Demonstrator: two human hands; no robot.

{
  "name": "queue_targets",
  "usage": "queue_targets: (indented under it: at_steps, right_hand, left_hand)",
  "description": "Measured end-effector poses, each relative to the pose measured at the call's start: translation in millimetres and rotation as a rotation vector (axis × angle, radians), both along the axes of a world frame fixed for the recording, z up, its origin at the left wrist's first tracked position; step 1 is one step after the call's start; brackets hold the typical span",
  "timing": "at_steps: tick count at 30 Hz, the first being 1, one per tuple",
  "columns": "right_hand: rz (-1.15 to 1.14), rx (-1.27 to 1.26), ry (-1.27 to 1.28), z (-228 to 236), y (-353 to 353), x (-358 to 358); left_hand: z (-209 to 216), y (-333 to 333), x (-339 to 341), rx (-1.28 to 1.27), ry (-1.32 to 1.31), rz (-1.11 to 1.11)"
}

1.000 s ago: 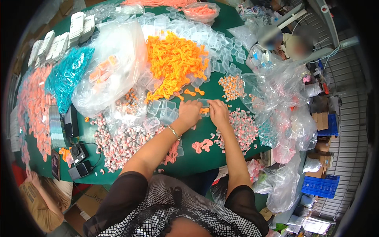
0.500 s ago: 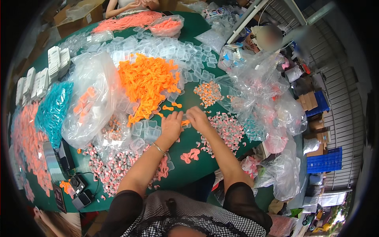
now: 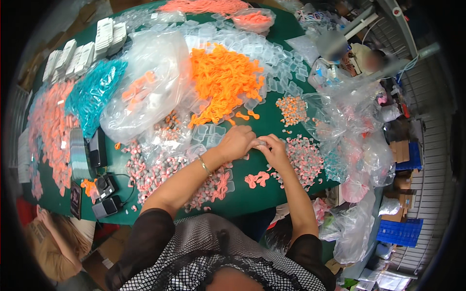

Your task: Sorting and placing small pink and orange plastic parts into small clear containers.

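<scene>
My left hand [image 3: 238, 142] and my right hand [image 3: 274, 150] meet over the green table [image 3: 252, 201], fingers closed round a small clear plastic box [image 3: 261, 143] that they mostly hide. Beyond them lies a big heap of orange cord bundles [image 3: 223, 80], with two loose orange bundles [image 3: 247, 115] at its near edge. Open clear boxes [image 3: 208, 134] sit beside my left hand. Next to my right hand spreads a pile of pink-and-grey small pieces [image 3: 305, 162]. Nearer me is a little group of pink cord bundles [image 3: 257, 179].
Small orange-and-grey pieces [image 3: 292, 109] lie at right, many clear boxes [image 3: 262, 48] at the back. A large clear bag [image 3: 145, 92], a teal bag [image 3: 97, 94] and another pink-grey pile [image 3: 155, 172] fill the left. Plastic bags [image 3: 354, 121] crowd the right edge. A person [image 3: 58, 242] sits lower left.
The view has swung, so the table sits further right and higher. My hands have come together, fingertips touching round the box; the orange piece seen between them before is now out of sight.
</scene>
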State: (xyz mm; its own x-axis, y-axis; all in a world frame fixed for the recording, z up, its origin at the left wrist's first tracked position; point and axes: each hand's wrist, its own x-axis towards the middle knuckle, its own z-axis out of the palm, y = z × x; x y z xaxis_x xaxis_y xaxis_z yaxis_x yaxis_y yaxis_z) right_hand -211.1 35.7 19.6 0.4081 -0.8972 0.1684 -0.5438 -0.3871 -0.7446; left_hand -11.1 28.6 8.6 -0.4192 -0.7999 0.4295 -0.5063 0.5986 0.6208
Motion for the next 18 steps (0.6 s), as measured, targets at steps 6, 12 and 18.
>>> queue_targets:
  at_steps: [6, 12, 18]
  right_hand:
    - [0.123, 0.060, -0.303, 41, 1, 45]
    - [0.035, -0.121, 0.153, -8, -2, 39]
    - [-0.012, -0.035, 0.361, -31, 5, 66]
  left_hand:
    - [65, 21, 59, -0.168, -0.008, 0.126]
    - [102, -7, 218, -0.310, -0.161, 0.890]
    - [72, -16, 276, 0.115, -0.576, 1.041]
